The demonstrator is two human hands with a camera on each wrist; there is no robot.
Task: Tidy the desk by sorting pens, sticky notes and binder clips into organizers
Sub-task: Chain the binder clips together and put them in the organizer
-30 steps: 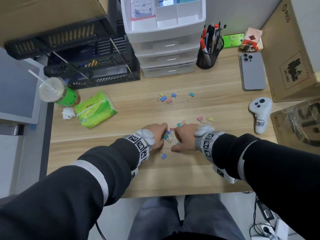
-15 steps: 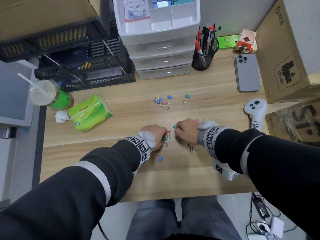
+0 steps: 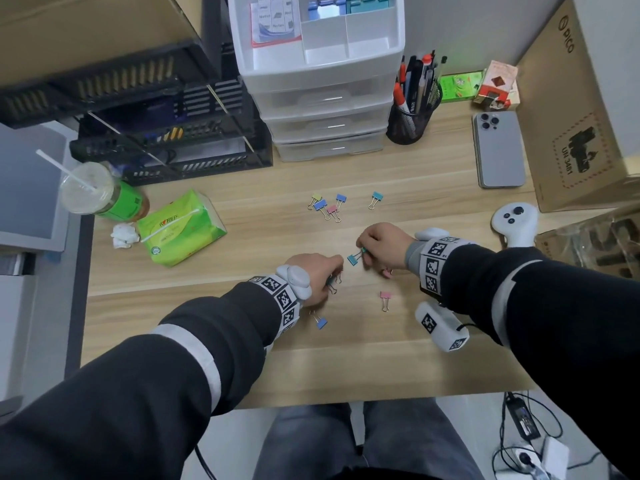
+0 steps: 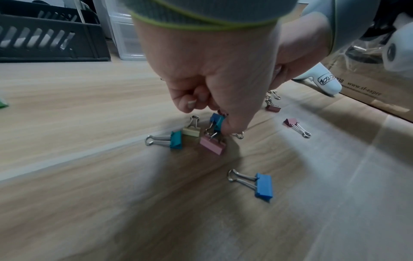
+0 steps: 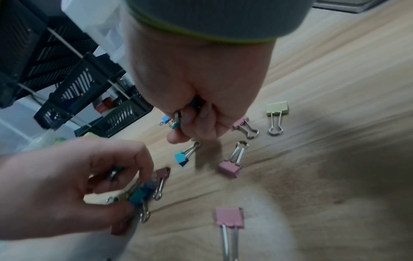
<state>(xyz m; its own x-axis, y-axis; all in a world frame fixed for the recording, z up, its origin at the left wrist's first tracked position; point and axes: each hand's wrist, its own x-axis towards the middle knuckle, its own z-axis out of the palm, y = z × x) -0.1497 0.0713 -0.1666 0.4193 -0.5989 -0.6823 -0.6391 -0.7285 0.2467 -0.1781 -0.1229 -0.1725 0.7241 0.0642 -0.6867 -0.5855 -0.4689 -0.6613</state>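
Small coloured binder clips lie scattered on the wooden desk (image 3: 433, 202). My left hand (image 3: 329, 280) is curled and pinches a bunch of blue and teal clips (image 4: 216, 121) just above the desk; a teal (image 4: 175, 142), a yellow (image 4: 191, 131) and a pink clip (image 4: 212, 146) lie under it. Beside it, my right hand (image 3: 363, 252) is curled round clips, and a teal one (image 5: 176, 125) sticks out of its fingers (image 5: 208, 109). Another teal clip (image 3: 353, 259) lies between the hands. A separate group of clips (image 3: 325, 206) lies farther back.
A white drawer unit with an open top tray (image 3: 322, 57) stands at the back, with a black mesh pen cup (image 3: 410, 123) to its right. A phone (image 3: 498, 150), a white controller (image 3: 516, 225), a cardboard box (image 3: 581, 109), a tissue pack (image 3: 180, 230) and a drink cup (image 3: 93, 188) ring the work area.
My right hand has drawn slightly back and right from the left hand, uncovering a pink clip near its wrist. The left hand has stayed over the same cluster.
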